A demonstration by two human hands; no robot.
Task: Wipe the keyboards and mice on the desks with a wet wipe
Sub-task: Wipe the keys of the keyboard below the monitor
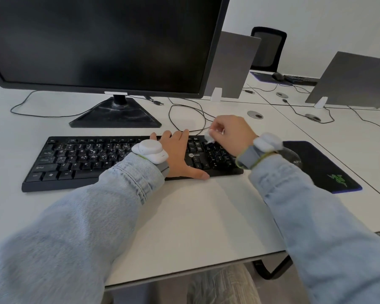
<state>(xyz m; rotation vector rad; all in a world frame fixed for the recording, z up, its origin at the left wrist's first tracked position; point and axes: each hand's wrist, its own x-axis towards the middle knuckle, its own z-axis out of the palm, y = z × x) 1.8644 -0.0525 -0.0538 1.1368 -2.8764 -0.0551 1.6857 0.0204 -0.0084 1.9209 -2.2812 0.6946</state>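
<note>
Black Lecoo keyboard point(79, 159) sits on the white bench point(206, 211), in front of the monitor point(101, 40) stand. Left hand point(180, 154) lies flat on the keyboard's middle-right, fingers straight and spread, thumb over the front edge; it holds nothing and braces the board. Right hand point(230, 132) is above the numpad end, fingers curled, pinching a small bunched wet wipe point(209, 137) whose tip touches or nearly touches the top keys there. Grip is tight and closed around the wipe, with only a little of it showing.

Step in hand, by my read: wiping the right key block. To do it well: keep the left hand pressing so the board doesn't slide, drag the wipe in rows along the keys, and push a folded edge into the gaps. Left key block shows white specks and looks not yet cleaned, so the left hand must shift off to expose the covered keys. Unfolding the wipe would give more contact area.

Mouse point(293, 157) rests on the Razer mouse pad point(329, 172) right of the keyboard, partly hidden by the right wrist; it looks untouched. Another keyboard and mouse sit on the far bench, too small to detail. Mind the loose cable point(184, 113) behind the board.
</note>
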